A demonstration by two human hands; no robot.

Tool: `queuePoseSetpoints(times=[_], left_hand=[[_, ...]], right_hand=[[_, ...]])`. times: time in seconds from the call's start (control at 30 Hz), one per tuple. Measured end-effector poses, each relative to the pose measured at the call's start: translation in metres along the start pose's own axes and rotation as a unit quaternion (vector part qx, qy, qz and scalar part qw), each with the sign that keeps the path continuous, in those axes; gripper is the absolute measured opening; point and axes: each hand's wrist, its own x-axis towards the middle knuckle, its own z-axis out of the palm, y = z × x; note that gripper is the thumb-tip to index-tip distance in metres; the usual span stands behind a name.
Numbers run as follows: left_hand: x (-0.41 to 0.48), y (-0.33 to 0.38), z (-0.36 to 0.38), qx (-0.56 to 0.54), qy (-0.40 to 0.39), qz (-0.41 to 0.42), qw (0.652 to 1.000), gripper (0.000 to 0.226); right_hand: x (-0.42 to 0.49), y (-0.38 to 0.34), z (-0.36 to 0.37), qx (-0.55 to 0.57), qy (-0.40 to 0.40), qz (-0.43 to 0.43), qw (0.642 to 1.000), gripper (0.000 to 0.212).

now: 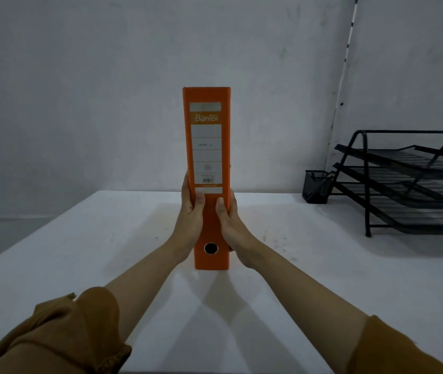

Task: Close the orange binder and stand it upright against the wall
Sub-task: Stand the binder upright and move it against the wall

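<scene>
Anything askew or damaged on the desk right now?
Nothing stands out. The closed orange binder stands upright, gripped by the left hand and right hand; the black mesh tray rack and pen cup sit square.

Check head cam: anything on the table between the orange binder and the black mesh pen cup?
Nothing. In the head view, only bare white table lies between the orange binder and the pen cup.

Off to my right, a black three-tier wire-mesh paper tray [414,182] sits on the white counter [309,265], near the back. Just beside it, to its left, a small black mesh pen cup [316,187] stands by the wall.
</scene>
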Motion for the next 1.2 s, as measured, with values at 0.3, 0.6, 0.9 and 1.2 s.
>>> queuePoseSetpoints(times=[0.3,0.6,0.9,1.2], left_hand=[[-0.009,0.000,-0.103,0.048,0.071,0.002,0.996,0.050],[-0.019,-0.001,-0.199,0.103,0.147,0.022,0.984,0.054],[-0.023,-0.039,-0.231,0.125,0.158,-0.007,0.979,0.061],[-0.008,-0.090,-0.266,0.121,0.161,-0.082,0.976,0.060]], right_hand=[[0.017,-0.012,0.097,-0.005,-0.090,0.015,0.996,0.058],[0.037,-0.018,0.186,-0.009,-0.174,-0.004,0.985,0.056],[0.059,0.017,0.233,0.026,-0.150,-0.032,0.988,0.056],[0.091,0.060,0.271,0.033,-0.114,-0.069,0.991,0.048]])
